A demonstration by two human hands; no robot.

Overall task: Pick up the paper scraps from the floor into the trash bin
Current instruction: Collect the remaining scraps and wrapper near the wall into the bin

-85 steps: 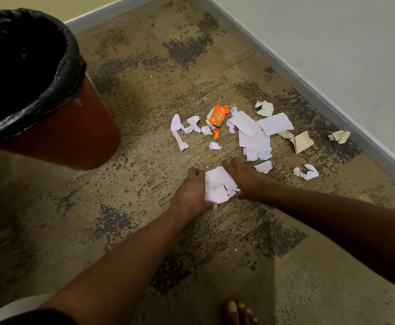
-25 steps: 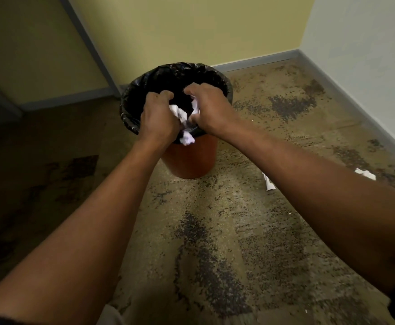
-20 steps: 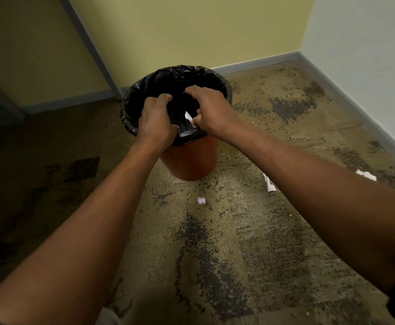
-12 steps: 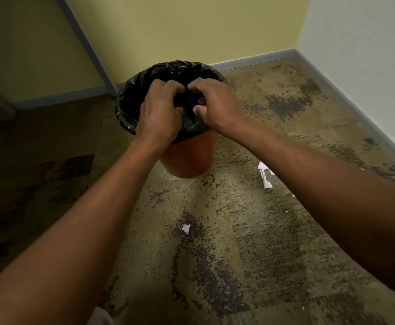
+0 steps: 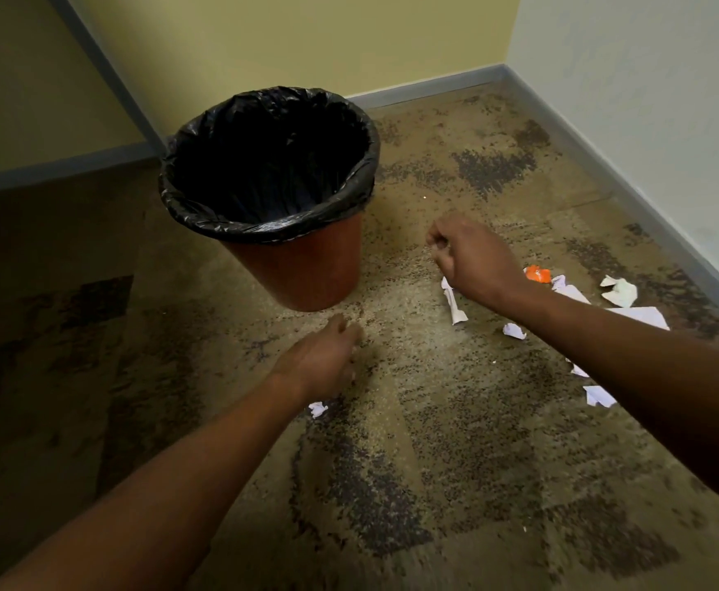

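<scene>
Head camera looks down on a mottled brown carpet floor in a room corner, with both bare arms reaching forward. Beyond the left hand stands the trash bin, a red-brown bucket lined with a black bag folded over its rim; its inside is too dark to show any contents. The left hand hangs low over the floor just in front of the bin's base, palm down, fingers loosely bent and holding nothing. A small crumpled scrap lies on the carpet just beside that wrist, on the near side.

The right hand is held to the right of the bin, fingers curled inward toward the thumb; nothing shows between them, though whether a tiny bit is pinched cannot be told. Just under and behind this hand lies a twisted paper strip, and a little nearer to the person a small folded scrap. To the right of the right forearm sit more paper scraps, flat white sheets partly hidden by the arm, a crumpled pale piece farther out toward the grey baseboard, and an orange wrapper touching the edge of the wrist in the view. Another white scrap shows below the forearm.
</scene>
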